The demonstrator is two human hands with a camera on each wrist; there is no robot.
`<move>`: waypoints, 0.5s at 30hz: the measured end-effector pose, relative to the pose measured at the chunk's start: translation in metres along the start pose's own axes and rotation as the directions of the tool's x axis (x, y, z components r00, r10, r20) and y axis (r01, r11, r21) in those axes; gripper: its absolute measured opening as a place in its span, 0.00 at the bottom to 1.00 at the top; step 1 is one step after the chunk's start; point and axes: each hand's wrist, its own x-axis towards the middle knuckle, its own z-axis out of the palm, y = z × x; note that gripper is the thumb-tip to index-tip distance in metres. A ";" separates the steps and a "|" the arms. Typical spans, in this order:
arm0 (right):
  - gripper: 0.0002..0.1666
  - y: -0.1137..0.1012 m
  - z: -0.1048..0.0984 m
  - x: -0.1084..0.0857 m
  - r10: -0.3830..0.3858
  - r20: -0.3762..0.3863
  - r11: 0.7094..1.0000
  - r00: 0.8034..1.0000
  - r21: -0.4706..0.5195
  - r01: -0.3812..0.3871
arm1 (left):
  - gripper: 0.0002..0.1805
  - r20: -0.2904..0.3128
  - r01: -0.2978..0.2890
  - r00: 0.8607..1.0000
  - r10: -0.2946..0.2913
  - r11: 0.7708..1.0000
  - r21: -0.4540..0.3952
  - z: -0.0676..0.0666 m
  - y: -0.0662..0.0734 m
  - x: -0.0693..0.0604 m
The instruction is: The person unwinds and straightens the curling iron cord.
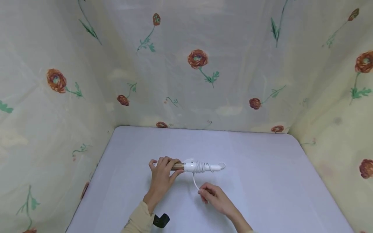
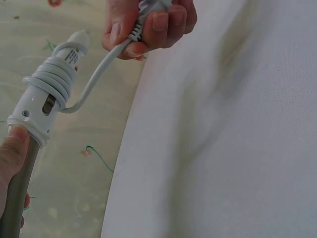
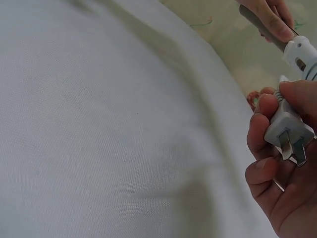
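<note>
Head view: white table (image 1: 262,161), rounded far corners, enclosed at the back and both sides by pale sheeting (image 1: 175,68) printed with rust-orange flowers on green stems. Left hand (image 1: 163,176) clamped over the barrel (image 1: 177,166) of a white-handled rod (image 1: 216,168), which lies crosswise above the middle of the table; the fingers cover much of the barrel. White cord (image 1: 200,167) wound round the handle, its free length running down to the right hand (image 1: 214,196), whose fingers are curled in a pinch. Beside the left sleeve (image 1: 140,218), a black object (image 1: 161,220), partly cut off by the cuff.

Left wrist view: barrel smooth, brownish-grey, cylindrical; left thumb pressed by the collar. Handle glossy white, plastic-looking, with an oblong slot, a small round hole and printed marks too small to read. Cord coils smooth, stacked close. Ribbed sleeve at the cord's end, held in the right fingers. Blurred shadows across finely textured white.

Right wrist view: right hand closed about a white plug (image 3: 289,125), two flat metal prongs exposed; fingers and thumb hide part of its body. Rod beyond, upper right, left hand on the barrel.
</note>
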 end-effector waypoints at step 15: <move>0.12 -0.033 -0.009 0.003 0.120 0.020 0.989 0.993 -0.094 -0.118 | 0.22 -0.030 -0.040 0.999 0.039 0.999 -0.033 -0.003 -0.004 -0.002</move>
